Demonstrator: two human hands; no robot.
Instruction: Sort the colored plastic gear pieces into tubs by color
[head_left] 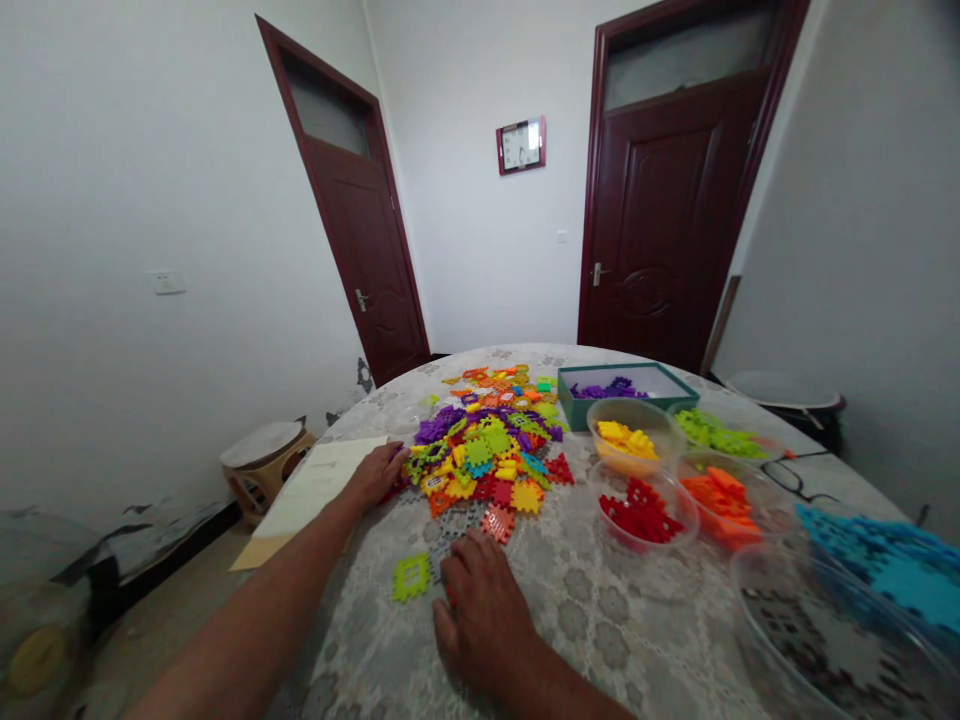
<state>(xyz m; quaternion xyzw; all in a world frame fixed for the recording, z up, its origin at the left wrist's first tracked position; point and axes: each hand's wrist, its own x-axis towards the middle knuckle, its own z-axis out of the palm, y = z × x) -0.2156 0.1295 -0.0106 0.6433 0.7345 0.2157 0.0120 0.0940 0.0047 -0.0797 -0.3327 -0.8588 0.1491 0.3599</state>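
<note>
A mixed heap of colourful plastic interlocking pieces (491, 445) lies on the table before me. My left hand (379, 475) rests at the heap's left edge, fingers stretched out against purple and dark red pieces. Nearer to me, my right hand (484, 605) is closed palm down, its fingers curled. A small orange-red piece (450, 597) shows between its thumb and fingers, mostly hidden. Just left of that hand lies a lime green square piece (411, 577). Beyond its fingertips are grey pieces (455, 522) and a salmon-red piece (498, 522).
Clear bowls on the right hold yellow (626, 440), red (641, 510), orange (720, 495), lime (720, 432) and grey pieces (832, 640). Behind them stands a green-edged box (577, 410) with purple pieces. Blue pieces (892, 560) lie far right; paper (322, 490) lies left.
</note>
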